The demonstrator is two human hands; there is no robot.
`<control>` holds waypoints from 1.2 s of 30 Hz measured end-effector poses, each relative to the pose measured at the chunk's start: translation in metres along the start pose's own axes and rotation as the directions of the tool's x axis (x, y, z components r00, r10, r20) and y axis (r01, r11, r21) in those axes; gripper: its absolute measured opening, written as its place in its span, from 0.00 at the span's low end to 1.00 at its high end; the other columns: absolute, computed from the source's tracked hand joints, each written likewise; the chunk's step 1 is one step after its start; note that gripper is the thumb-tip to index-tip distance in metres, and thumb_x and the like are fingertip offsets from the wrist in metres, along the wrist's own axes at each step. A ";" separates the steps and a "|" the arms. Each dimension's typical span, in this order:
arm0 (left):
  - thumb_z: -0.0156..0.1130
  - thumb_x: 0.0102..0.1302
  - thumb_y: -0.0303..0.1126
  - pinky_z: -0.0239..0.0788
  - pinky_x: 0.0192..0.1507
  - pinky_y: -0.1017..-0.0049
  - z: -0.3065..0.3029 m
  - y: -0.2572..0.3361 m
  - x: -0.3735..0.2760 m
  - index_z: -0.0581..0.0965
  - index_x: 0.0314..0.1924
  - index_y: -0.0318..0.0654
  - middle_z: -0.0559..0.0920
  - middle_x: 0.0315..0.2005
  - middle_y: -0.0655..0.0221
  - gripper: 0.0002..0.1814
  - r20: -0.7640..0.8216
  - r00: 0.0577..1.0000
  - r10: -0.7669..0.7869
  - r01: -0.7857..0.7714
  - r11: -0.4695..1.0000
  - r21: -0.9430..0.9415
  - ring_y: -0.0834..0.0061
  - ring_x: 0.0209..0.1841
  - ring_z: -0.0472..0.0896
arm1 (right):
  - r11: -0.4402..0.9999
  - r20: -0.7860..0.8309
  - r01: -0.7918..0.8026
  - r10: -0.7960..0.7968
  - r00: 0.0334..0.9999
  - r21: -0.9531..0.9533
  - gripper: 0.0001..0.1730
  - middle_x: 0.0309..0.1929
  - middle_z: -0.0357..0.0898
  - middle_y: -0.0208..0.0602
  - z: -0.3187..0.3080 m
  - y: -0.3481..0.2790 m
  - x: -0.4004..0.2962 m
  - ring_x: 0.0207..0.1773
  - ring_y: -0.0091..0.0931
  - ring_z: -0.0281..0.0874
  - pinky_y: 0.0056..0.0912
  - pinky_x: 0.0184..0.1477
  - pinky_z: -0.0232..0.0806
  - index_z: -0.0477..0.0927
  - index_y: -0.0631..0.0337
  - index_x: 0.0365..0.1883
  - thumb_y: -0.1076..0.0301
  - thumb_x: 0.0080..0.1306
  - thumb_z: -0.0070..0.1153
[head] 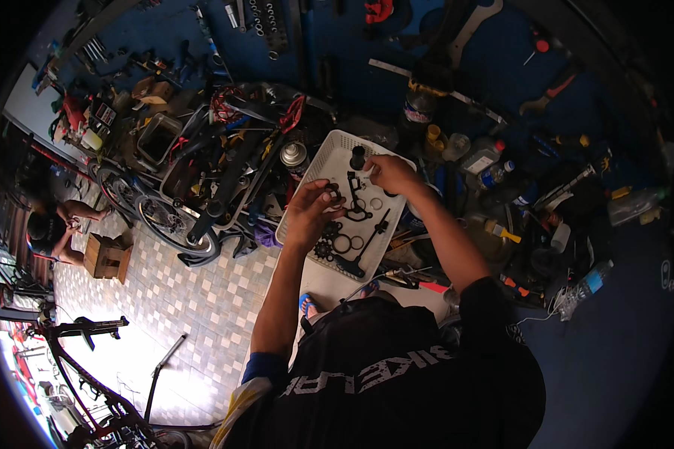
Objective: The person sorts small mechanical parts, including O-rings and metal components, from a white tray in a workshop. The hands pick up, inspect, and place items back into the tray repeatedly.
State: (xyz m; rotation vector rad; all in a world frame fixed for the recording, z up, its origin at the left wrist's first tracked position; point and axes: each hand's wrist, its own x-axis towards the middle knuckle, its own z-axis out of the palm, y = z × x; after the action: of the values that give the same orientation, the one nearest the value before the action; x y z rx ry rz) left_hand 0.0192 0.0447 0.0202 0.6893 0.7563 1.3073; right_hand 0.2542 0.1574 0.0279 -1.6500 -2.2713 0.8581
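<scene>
A white perforated plastic basket [299,209] lies before me, holding bike parts. Over its left side my left hand [310,213] holds a dark ring [333,193] between its fingers. My right hand [392,173] reaches over the upper right of the basket, beside a black cylindrical part [358,158]; whether its fingers grip anything is not clear. Between the hands lie a black clamp-like part [353,182] and thin rings, one of them silver [376,204]. Lower in the basket are black sprockets [327,238], a larger ring [342,243] and a black-handled tool [350,266].
An aerosol can [294,154] stands left of the basket. Farther left are a bicycle wheel [174,224] and cluttered tools. Bottles [479,163] and a yellow-handled brush [502,230] lie to the right. A person [50,233] sits at the far left near a wooden stool [108,257].
</scene>
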 end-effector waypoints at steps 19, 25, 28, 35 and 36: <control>0.64 0.73 0.30 0.86 0.44 0.67 -0.019 -0.002 -0.014 0.74 0.60 0.36 0.84 0.48 0.66 0.19 -0.040 0.999 0.015 -0.015 1.000 0.003 0.62 0.51 0.87 | 0.960 0.016 -0.185 0.193 0.981 -0.208 0.14 0.46 0.87 0.45 0.049 -0.013 -0.008 0.51 0.41 0.85 0.44 0.53 0.75 0.87 0.56 0.43 0.59 0.62 0.64; 0.63 0.73 0.29 0.85 0.44 0.66 -0.019 -0.002 -0.014 0.74 0.61 0.37 0.84 0.48 0.65 0.19 -0.017 1.000 0.009 -0.009 1.000 0.003 0.64 0.51 0.87 | 0.978 -0.057 -0.140 0.132 0.990 -0.156 0.19 0.44 0.86 0.48 0.076 -0.022 -0.022 0.50 0.44 0.85 0.48 0.52 0.76 0.82 0.62 0.47 0.58 0.65 0.61; 0.63 0.73 0.30 0.85 0.44 0.66 -0.022 -0.002 -0.013 0.74 0.61 0.36 0.84 0.48 0.66 0.19 -0.003 1.000 0.008 -0.008 1.000 0.012 0.63 0.51 0.87 | 0.969 0.016 -0.190 0.195 0.981 -0.156 0.22 0.48 0.86 0.46 0.084 -0.033 -0.021 0.53 0.43 0.84 0.48 0.53 0.75 0.81 0.57 0.56 0.58 0.66 0.60; 0.63 0.73 0.29 0.85 0.45 0.66 -0.025 -0.002 -0.016 0.73 0.61 0.36 0.84 0.48 0.65 0.19 -0.003 1.000 0.012 -0.012 0.999 0.031 0.62 0.52 0.87 | 0.997 -0.141 -0.081 0.080 0.987 0.002 0.18 0.48 0.85 0.44 0.070 -0.026 -0.013 0.53 0.43 0.84 0.47 0.55 0.75 0.83 0.54 0.53 0.64 0.65 0.61; 0.63 0.73 0.29 0.85 0.45 0.66 -0.025 -0.001 -0.016 0.73 0.61 0.36 0.84 0.49 0.65 0.19 -0.001 1.000 0.005 -0.005 1.000 0.031 0.62 0.52 0.87 | 0.997 -0.224 -0.081 0.081 0.971 0.009 0.15 0.46 0.85 0.42 0.067 -0.019 -0.007 0.51 0.41 0.84 0.45 0.52 0.75 0.83 0.54 0.50 0.67 0.64 0.62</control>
State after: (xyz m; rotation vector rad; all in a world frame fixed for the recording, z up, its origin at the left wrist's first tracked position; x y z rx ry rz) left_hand -0.0014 0.0292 0.0062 0.7154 0.7772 1.3032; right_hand 0.2089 0.1248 -0.0147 -1.7533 -2.0651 0.6506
